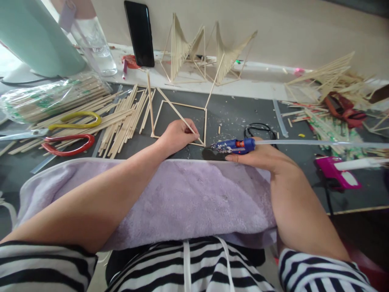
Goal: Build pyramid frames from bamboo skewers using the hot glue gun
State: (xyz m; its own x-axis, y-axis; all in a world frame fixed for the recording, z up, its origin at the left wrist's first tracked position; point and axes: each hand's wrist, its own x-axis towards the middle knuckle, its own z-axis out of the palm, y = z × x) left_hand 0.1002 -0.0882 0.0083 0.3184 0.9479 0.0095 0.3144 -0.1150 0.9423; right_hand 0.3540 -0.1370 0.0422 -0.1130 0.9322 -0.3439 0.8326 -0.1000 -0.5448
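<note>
while the left hand pinches a thin stick between thumb and fingers, its near end at the right front corner of a square frame on the grey table, the right hand is closed around a blue glue gun, nozzle at that same corner; scissors lie on loose sticks to the left
</note>
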